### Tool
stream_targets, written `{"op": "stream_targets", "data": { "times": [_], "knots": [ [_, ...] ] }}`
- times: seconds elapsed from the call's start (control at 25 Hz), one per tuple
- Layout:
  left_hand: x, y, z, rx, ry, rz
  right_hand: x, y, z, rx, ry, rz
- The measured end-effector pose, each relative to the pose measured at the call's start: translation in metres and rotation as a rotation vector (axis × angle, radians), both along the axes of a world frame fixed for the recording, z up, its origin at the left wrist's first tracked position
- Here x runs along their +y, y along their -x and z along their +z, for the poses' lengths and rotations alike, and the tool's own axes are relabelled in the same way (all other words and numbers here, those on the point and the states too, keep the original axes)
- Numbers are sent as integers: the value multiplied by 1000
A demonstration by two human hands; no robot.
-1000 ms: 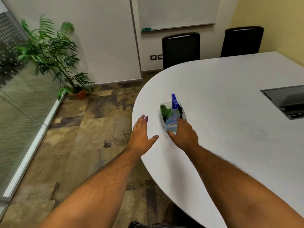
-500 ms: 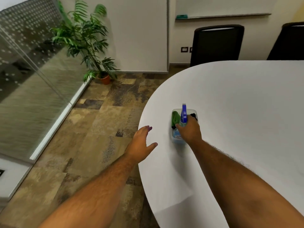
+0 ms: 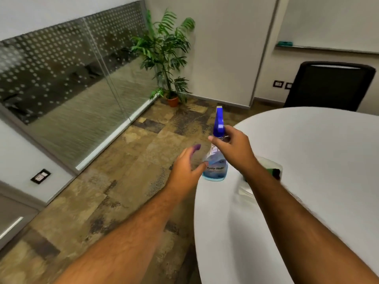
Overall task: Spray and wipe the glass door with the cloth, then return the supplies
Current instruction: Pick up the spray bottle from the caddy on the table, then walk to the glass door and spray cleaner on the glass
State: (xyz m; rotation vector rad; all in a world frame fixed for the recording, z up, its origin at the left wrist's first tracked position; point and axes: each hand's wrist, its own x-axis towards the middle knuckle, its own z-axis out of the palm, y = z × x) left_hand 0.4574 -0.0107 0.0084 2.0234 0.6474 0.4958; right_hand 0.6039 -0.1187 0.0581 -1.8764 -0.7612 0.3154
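Now lifted from its tub (image 3: pixel 272 167), we see the spray bottle (image 3: pixel 215 169) pinched by the right hand (image 3: pixel 233 148); left hand (image 3: pixel 184 171) spread, empty—spraying can follow.

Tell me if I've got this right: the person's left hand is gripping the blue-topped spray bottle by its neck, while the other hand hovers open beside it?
Not quite. In the head view it is the right hand that grips the spray bottle by its neck. The left hand is the one that hovers open beside it, fingers spread.
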Motion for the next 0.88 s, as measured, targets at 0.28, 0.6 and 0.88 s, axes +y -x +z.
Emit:
{"op": "stream_targets", "data": {
  "times": [0.28,0.6,0.88],
  "knots": [
    [90,165,46,-295,215,296,125,169,30,32,-110,327],
    [173,439,49,-420,211,599,255,437,26,136,-213,576],
    [224,659,61,-387,76,780,349,668,35,279,-299,665]
  ]
}}
